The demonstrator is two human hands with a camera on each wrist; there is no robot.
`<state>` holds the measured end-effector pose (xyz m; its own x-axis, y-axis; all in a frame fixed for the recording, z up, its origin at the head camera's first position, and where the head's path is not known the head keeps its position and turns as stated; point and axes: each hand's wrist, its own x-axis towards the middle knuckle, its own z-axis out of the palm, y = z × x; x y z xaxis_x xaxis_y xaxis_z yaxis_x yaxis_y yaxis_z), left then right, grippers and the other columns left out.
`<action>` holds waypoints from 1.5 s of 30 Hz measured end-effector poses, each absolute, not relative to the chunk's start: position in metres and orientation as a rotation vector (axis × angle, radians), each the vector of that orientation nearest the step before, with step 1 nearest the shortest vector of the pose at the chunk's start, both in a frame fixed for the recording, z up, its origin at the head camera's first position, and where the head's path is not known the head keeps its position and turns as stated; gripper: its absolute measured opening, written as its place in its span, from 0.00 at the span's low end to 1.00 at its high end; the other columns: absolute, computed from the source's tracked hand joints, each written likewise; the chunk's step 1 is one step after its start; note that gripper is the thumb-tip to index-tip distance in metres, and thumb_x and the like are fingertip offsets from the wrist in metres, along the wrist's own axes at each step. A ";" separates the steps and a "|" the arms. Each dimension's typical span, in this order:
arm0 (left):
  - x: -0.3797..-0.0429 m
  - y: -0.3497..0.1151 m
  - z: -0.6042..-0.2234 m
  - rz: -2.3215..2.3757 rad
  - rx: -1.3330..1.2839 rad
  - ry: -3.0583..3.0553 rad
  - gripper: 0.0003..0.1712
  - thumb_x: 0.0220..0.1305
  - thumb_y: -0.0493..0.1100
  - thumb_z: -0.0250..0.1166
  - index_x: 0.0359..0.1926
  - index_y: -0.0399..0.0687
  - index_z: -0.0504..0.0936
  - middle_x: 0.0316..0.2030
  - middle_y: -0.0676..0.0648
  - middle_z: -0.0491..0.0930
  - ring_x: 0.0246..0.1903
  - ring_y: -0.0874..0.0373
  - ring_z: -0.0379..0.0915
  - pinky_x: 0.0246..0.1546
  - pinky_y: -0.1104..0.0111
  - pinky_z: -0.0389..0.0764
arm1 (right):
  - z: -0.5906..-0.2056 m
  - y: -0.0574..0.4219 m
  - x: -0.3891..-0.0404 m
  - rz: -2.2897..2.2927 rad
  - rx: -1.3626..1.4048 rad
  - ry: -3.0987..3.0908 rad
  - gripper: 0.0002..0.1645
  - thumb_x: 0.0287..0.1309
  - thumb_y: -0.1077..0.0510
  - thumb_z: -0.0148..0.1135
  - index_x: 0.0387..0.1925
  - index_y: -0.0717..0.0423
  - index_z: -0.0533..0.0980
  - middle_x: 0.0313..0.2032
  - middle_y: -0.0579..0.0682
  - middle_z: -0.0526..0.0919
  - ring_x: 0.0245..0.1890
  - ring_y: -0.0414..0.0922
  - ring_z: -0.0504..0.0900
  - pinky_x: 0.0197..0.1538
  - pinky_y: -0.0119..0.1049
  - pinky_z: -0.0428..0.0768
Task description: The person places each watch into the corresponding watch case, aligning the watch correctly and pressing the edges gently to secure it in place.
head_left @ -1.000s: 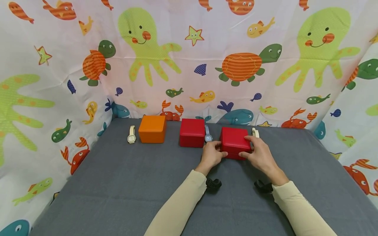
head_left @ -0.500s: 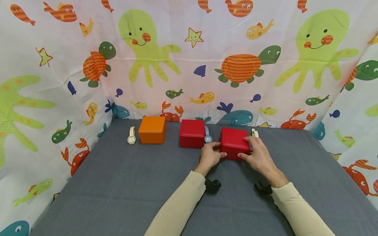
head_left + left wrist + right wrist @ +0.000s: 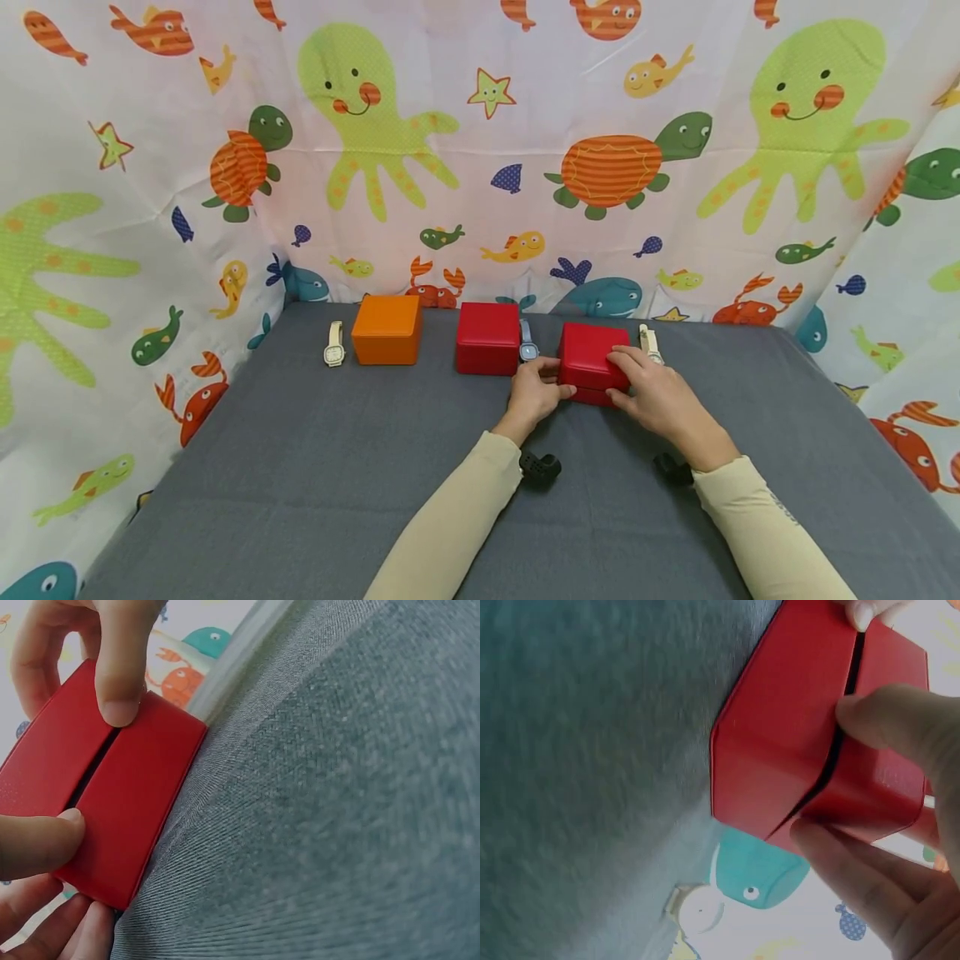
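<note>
Holding rightmost red box [image 3: 587,343] between curled left hand [image 3: 532,393] and right hand [image 3: 662,398], with thumbs [image 3: 881,716] at dark seam [image 3: 834,754], near far edge of desk [image 3: 300,458], toward far right corner. Probably light, stiff-walled, slightly slick; best pinched at front corners of lid [image 3: 52,761] without squeezing hard.

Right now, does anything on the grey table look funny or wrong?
Just one thing: the rightmost red box has a dark gap under its lid, so it looks not quite shut. I can't see a gap like that on the other red box. Nothing looks spilled or broken.
</note>
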<state>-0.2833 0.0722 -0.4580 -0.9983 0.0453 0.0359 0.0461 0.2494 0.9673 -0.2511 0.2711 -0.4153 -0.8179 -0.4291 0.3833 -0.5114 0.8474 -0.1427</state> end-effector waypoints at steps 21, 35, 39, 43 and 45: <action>-0.285 0.074 -0.454 -1.960 -0.087 -2.479 0.25 0.44 0.31 0.75 0.46 0.45 0.81 0.39 0.49 0.80 0.36 0.59 0.78 0.38 0.69 0.79 | -0.417 0.283 -0.260 0.175 0.972 -2.412 0.31 0.38 0.53 0.78 0.46 0.57 0.76 0.47 0.59 0.82 0.31 0.52 0.85 0.34 0.47 0.84; -0.284 0.073 -0.455 -1.972 -0.062 -2.516 0.24 0.46 0.34 0.74 0.48 0.46 0.80 0.43 0.48 0.79 0.39 0.56 0.76 0.41 0.66 0.80 | -0.421 0.290 -0.268 0.123 1.117 -2.292 0.25 0.36 0.55 0.78 0.33 0.56 0.72 0.46 0.63 0.82 0.31 0.56 0.86 0.32 0.46 0.84; -0.284 0.071 -0.455 -1.994 -0.081 -2.497 0.24 0.46 0.33 0.74 0.47 0.46 0.80 0.43 0.46 0.79 0.39 0.56 0.76 0.41 0.67 0.80 | -0.418 0.290 -0.270 0.130 1.118 -2.300 0.24 0.37 0.54 0.78 0.32 0.55 0.71 0.45 0.61 0.83 0.33 0.55 0.86 0.33 0.45 0.84; -0.284 0.071 -0.454 -1.999 -0.088 -2.499 0.24 0.46 0.33 0.74 0.46 0.46 0.79 0.44 0.45 0.78 0.39 0.56 0.76 0.41 0.67 0.80 | -0.413 0.289 -0.270 0.143 1.109 -2.333 0.24 0.39 0.53 0.78 0.33 0.53 0.71 0.39 0.56 0.84 0.29 0.49 0.85 0.32 0.40 0.84; -0.284 0.071 -0.453 -2.005 -0.090 -2.500 0.24 0.46 0.33 0.74 0.46 0.45 0.79 0.44 0.45 0.78 0.39 0.56 0.76 0.41 0.67 0.80 | -0.410 0.289 -0.270 0.159 1.098 -2.367 0.24 0.39 0.54 0.77 0.33 0.53 0.70 0.32 0.50 0.83 0.24 0.44 0.82 0.30 0.36 0.83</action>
<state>-0.2836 0.0707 -0.4532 -0.9964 0.0838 -0.0152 0.0034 0.2172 0.9761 -0.2699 0.2894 -0.4099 -0.5350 -0.6784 0.5035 -0.7395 0.6642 0.1091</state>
